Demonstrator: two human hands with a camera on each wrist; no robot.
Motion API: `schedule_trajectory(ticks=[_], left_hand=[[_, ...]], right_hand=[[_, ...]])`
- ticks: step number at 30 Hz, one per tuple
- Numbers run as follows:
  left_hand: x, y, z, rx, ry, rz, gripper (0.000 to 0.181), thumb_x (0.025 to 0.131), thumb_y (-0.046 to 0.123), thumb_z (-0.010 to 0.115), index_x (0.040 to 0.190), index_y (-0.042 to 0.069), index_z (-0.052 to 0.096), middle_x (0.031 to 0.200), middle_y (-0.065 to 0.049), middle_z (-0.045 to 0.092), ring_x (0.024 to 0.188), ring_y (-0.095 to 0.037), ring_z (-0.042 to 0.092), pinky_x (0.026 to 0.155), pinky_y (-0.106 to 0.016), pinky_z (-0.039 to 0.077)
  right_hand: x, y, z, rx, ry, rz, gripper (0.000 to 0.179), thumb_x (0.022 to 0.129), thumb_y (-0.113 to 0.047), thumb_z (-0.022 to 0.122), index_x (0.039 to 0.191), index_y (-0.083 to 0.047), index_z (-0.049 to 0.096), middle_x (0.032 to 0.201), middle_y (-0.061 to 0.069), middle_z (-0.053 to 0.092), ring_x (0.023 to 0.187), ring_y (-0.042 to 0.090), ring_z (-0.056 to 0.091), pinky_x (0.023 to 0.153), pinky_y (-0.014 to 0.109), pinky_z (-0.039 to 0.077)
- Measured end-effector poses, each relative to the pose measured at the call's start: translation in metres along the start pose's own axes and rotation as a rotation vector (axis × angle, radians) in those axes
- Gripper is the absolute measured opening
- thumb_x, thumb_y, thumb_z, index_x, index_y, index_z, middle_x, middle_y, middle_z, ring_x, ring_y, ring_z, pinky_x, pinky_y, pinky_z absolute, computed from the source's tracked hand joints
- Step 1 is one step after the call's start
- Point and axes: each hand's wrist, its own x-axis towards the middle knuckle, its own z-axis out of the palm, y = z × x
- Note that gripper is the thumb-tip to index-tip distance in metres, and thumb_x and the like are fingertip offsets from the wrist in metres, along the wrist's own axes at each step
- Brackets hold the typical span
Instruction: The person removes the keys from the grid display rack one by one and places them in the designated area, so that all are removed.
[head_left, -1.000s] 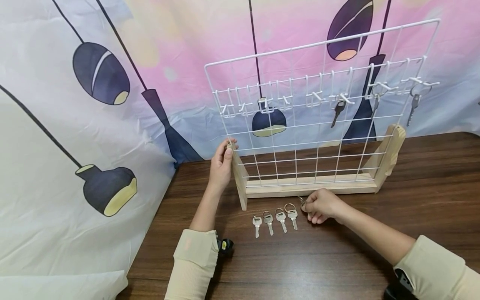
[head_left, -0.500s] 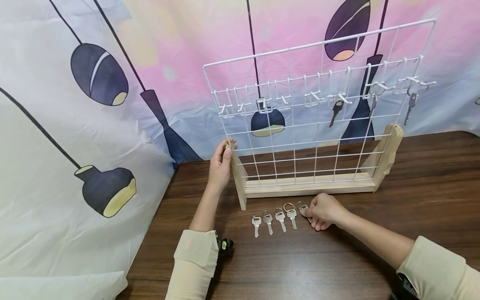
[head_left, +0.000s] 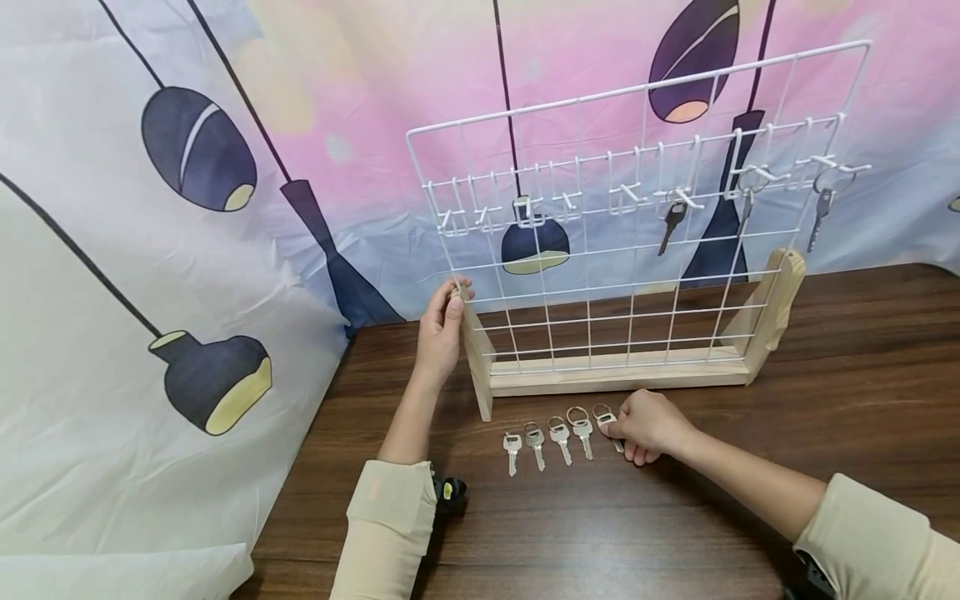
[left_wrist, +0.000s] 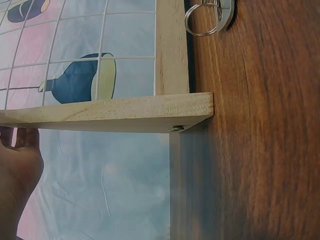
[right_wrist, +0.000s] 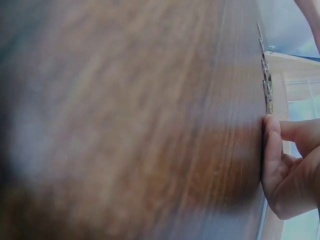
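At the right end of a row of keys (head_left: 559, 434), the right hand (head_left: 649, 427) pinches the last key (head_left: 607, 420) between thumb and curled fingers, apparently to align it; the left hand (head_left: 441, 331) grips the wooden upright (left_wrist: 125, 112), likely steadying the rack (head_left: 618, 377); keys and rack occupy a dark wood-grain table (head_left: 570, 533) before a lamp-print curtain (head_left: 360, 100).
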Motion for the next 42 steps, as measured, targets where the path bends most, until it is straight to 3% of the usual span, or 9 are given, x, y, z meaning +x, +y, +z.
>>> schedule_trajectory(ticks=[5,10,16,20,26,30,36,39,42], left_hand=[[0.0,0.0,0.001,-0.001,0.0,-0.008,0.029,0.099,0.001,0.036,0.123,-0.01,0.045,0.123,-0.028,0.049,0.112,-0.037,0.049,0.093,-0.03,0.037],[0.0,0.0,0.001,-0.001,0.004,-0.001,0.029,0.099,0.004,0.037,0.123,-0.009,0.046,0.123,-0.026,0.05,0.112,-0.036,0.05,0.093,-0.031,0.037],[-0.001,-0.001,0.0,-0.007,0.003,0.03,0.036,0.099,0.018,0.041,0.122,-0.009,0.046,0.122,-0.027,0.05,0.111,-0.037,0.05,0.091,-0.029,0.039],[-0.001,-0.001,0.0,-0.012,0.003,0.026,0.032,0.1,0.012,0.039,0.123,-0.009,0.046,0.122,-0.027,0.05,0.111,-0.038,0.05,0.091,-0.029,0.038],[0.0,0.001,0.0,-0.017,0.005,0.005,0.028,0.098,-0.001,0.036,0.123,-0.012,0.044,0.122,-0.03,0.048,0.112,-0.041,0.048,0.091,-0.028,0.038],[0.0,0.005,0.0,-0.032,-0.001,-0.012,0.028,0.097,-0.006,0.034,0.122,-0.015,0.042,0.123,-0.033,0.046,0.113,-0.045,0.046,0.09,-0.028,0.038],[-0.001,0.007,-0.001,-0.036,-0.006,-0.019,0.028,0.096,-0.009,0.033,0.122,-0.017,0.041,0.123,-0.034,0.045,0.112,-0.046,0.046,0.09,-0.028,0.038],[0.0,0.004,-0.001,-0.02,-0.003,-0.014,0.029,0.097,-0.006,0.034,0.123,-0.014,0.043,0.123,-0.031,0.047,0.112,-0.042,0.047,0.091,-0.029,0.038],[0.0,0.001,-0.001,-0.006,-0.002,-0.001,0.029,0.098,-0.002,0.035,0.123,-0.011,0.045,0.122,-0.028,0.049,0.112,-0.038,0.049,0.092,-0.03,0.038]], right_hand=[[-0.002,0.0,-0.017,0.111,-0.005,-0.046,0.029,0.086,-0.021,0.064,0.066,-0.001,0.06,0.05,0.004,0.057,0.041,0.014,0.056,0.044,0.03,0.049],[-0.007,-0.006,-0.045,0.178,0.101,-0.149,0.027,0.088,-0.02,0.062,0.079,0.005,0.063,0.057,0.005,0.059,0.048,0.016,0.058,0.049,0.034,0.051],[-0.019,-0.023,-0.077,0.128,0.368,-0.317,0.028,0.091,-0.023,0.06,0.088,0.005,0.063,0.065,0.007,0.064,0.054,0.017,0.061,0.052,0.03,0.051],[-0.023,-0.039,-0.093,0.143,0.577,-0.414,0.028,0.092,-0.024,0.059,0.093,0.004,0.064,0.069,0.011,0.066,0.055,0.012,0.062,0.051,0.022,0.049],[-0.022,-0.065,-0.112,0.058,0.934,-0.514,0.023,0.089,-0.021,0.063,0.092,0.001,0.066,0.069,0.012,0.067,0.054,-0.015,0.049,0.049,0.011,0.036],[-0.021,-0.08,-0.122,-0.044,1.049,-0.43,0.032,0.087,-0.033,0.063,0.099,-0.003,0.066,0.077,0.01,0.069,0.057,-0.018,0.042,0.05,0.017,0.031],[-0.018,-0.092,-0.13,-0.037,1.01,-0.298,0.05,0.085,-0.044,0.062,0.116,-0.004,0.057,0.091,0.013,0.069,0.076,0.023,0.062,0.055,0.024,0.033],[-0.016,-0.094,-0.132,-0.027,1.027,-0.292,0.05,0.085,-0.041,0.063,0.117,-0.003,0.056,0.091,0.014,0.069,0.079,0.028,0.063,0.056,0.023,0.033],[-0.015,-0.095,-0.133,-0.02,1.04,-0.282,0.047,0.085,-0.039,0.064,0.115,-0.003,0.057,0.091,0.015,0.069,0.078,0.024,0.063,0.057,0.023,0.033]])
